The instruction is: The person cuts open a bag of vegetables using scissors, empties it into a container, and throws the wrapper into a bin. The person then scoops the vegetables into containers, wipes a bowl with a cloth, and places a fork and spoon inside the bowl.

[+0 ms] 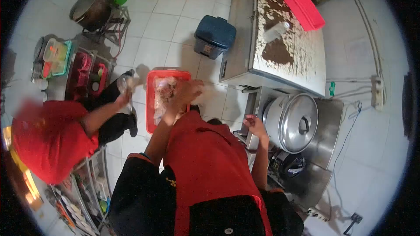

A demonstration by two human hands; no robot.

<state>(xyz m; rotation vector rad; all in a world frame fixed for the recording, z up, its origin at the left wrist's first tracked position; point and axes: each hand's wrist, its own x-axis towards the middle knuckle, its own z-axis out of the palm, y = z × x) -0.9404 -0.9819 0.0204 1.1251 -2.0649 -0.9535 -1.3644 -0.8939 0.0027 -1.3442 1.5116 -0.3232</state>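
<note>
A red crate (151, 105) on the tiled floor holds pale pink pieces in clear plastic bags (164, 91) that look like raw meat. My left hand (184, 96) is over the crate's right side, its fingers stretched out and nothing visible in them. Whether it touches the bags is unclear. On the other side, my right hand (254, 126) is raised beside a large silver pot (273, 116), its fingers loosely bent and apart, with nothing seen in them. The pot wears a shiny metal lid (299, 123). A red apron covers my front.
A co-worker in red (54, 140) sits or crouches at the left, one hand (125, 85) near the crate. A dark blue bin (215, 32) stands ahead. The worn white counter (302, 63) bears a red tray (305, 9) and clear bottle (276, 31). A dark pot (91, 11) stands far left.
</note>
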